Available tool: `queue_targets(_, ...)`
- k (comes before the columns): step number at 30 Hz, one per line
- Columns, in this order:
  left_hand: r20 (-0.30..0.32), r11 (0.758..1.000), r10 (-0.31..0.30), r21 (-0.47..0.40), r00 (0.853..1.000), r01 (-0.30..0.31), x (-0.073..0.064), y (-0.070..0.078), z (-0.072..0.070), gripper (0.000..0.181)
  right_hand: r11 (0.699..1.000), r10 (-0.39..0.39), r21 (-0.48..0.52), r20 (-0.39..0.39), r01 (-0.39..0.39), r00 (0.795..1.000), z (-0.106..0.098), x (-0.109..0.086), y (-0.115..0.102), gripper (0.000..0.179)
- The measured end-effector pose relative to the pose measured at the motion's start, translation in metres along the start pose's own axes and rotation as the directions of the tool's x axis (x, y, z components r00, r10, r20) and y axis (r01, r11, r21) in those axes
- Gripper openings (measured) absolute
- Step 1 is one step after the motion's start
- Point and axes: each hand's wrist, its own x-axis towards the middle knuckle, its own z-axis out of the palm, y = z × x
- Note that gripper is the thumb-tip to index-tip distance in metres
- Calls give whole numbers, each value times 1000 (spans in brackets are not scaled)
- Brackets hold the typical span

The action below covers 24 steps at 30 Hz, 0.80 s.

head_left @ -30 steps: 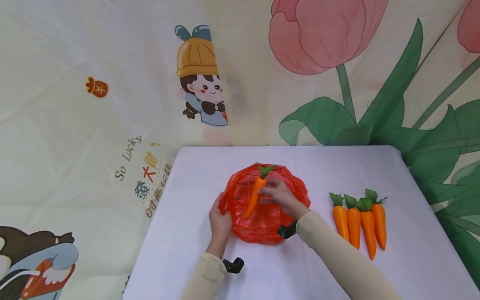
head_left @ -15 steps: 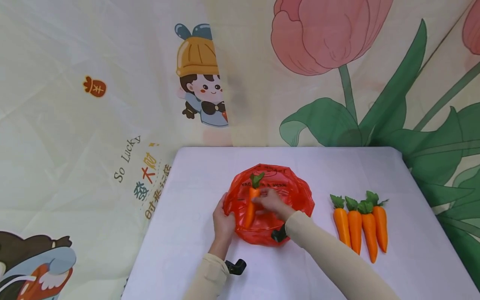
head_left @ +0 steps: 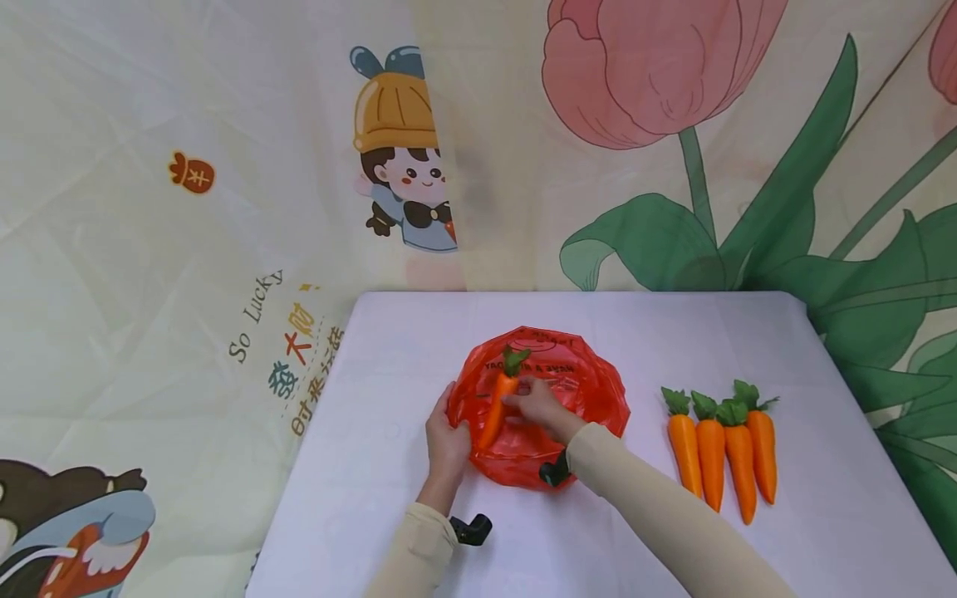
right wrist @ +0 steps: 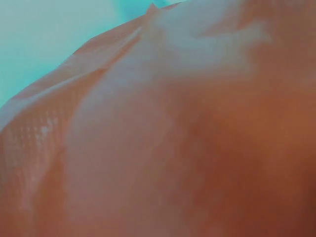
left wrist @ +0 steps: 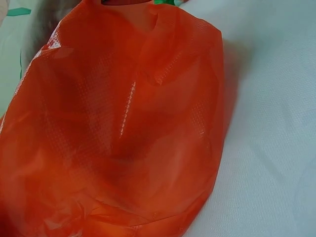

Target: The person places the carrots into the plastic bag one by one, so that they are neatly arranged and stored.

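A red plastic bag with dark printing stands on the white table, its mouth spread wide. My left hand grips the bag's left rim, thumb at the near side. Inside the mouth, my right hand pinches a carrot from its right side; the carrot is tilted, with green leaves at the top and its tip low in the bag. In the left wrist view the bag's red film fills most of the picture. Blurred red film covers most of the right wrist view, hiding the fingers.
Several carrots lie side by side on the white table, right of the bag and beyond my right forearm. A patterned cloth hangs behind the table's far edge. Each wrist carries a small black camera.
My right hand has moved left and down, bringing the carrot lower into the bag's mouth. The bag's mouth spreads wider than before. My left hand keeps its grip on the rim.
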Motion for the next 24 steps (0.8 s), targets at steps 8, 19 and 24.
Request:
queue_targets(8, -14, 1000, 12, 5, 1000, -12, 0, 0, 1, 67, 993, -93, -66, 62, 97, 994, 2, -1, 5, 53)
queue_targets(19, -3, 1000, 16, 12, 1000, -16, 0, 1, 1, 69, 953, -154, -240, 147, 186, 977, 4, -2, 3, 50)
queue_targets(24, 5, 1000, 17, 8, 1000, -17, -1, 1, 1, 68, 951, -114, -254, 235, 174, 965, 2, -3, 4, 56)
